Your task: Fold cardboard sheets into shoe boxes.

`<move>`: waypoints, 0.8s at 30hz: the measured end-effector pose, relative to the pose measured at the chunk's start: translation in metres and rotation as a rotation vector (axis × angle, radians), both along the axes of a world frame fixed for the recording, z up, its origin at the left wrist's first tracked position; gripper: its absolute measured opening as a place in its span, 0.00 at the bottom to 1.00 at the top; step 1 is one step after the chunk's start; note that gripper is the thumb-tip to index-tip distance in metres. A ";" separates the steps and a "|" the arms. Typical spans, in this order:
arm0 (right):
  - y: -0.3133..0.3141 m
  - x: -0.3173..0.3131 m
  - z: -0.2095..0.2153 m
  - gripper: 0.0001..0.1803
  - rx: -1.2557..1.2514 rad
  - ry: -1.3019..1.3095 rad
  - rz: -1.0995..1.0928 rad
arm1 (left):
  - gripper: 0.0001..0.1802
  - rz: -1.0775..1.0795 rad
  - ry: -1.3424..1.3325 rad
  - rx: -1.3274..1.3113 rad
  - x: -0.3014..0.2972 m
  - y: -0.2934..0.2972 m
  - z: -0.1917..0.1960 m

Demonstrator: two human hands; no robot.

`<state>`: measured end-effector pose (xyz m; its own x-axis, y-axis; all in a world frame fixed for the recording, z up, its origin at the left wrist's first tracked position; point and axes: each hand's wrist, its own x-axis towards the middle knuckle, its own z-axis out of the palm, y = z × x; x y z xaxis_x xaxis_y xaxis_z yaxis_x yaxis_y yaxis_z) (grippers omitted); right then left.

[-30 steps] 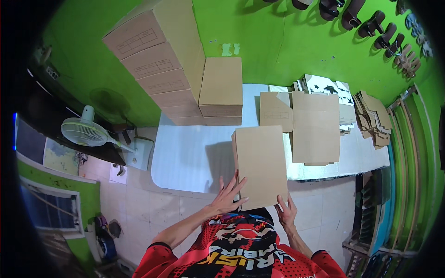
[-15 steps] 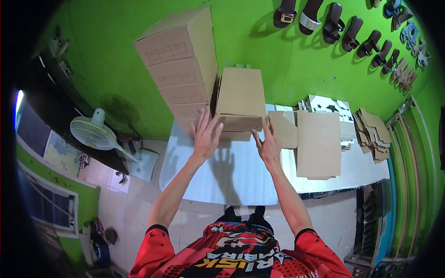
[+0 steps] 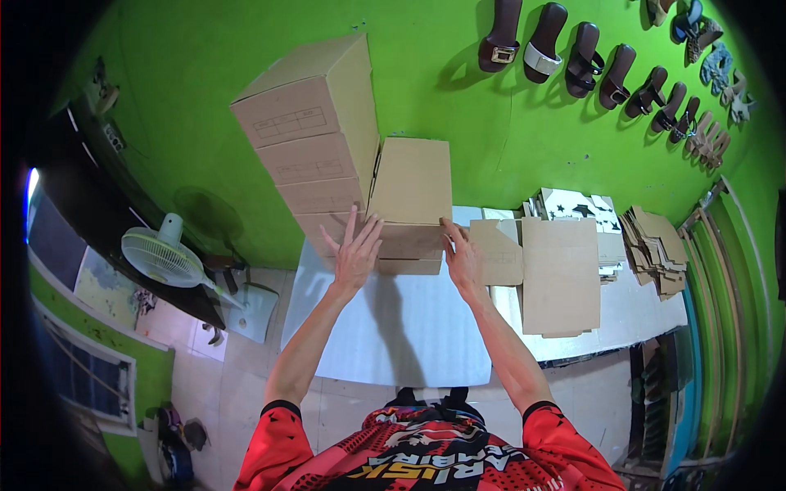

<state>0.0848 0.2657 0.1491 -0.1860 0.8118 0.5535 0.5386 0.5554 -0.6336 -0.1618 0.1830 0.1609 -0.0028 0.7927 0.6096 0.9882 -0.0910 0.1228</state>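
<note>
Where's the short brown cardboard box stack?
Head view, near centre: the short stack, right of the tall cardboard stack, front between left hand and right hand.

The bright green painted wall (image 3: 458, 106) bounds the rear of the room, and the pale square-tiled floor (image 3: 237, 368) extends beneath 1 white-topped table (image 3: 344, 352) with a rounded front left corner. At lower left, 1 rectangular pale-framed window (image 3: 86, 372) has dark panes; at right, 1 tall rack (image 3: 724, 303) has long light-brown rails. Light glows in 1 narrow strip at far left, and shadows fall on the rear wall.
</note>
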 end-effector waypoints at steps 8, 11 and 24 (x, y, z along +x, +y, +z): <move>0.030 0.000 0.002 0.20 -0.021 0.009 -0.015 | 0.33 0.008 0.055 -0.061 -0.006 0.019 -0.009; 0.029 -0.006 0.006 0.20 -0.014 0.035 -0.001 | 0.38 0.049 0.072 -0.118 -0.004 0.021 -0.014; 0.029 0.130 -0.076 0.39 -0.068 -0.253 -0.248 | 0.40 -0.433 -0.035 -0.147 0.130 0.024 -0.094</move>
<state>0.2145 0.2948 0.0728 -0.1029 0.8827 0.4585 0.7963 0.3493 -0.4938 -0.0323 0.2070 0.0671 0.3290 0.8037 0.4959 0.8581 -0.4736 0.1984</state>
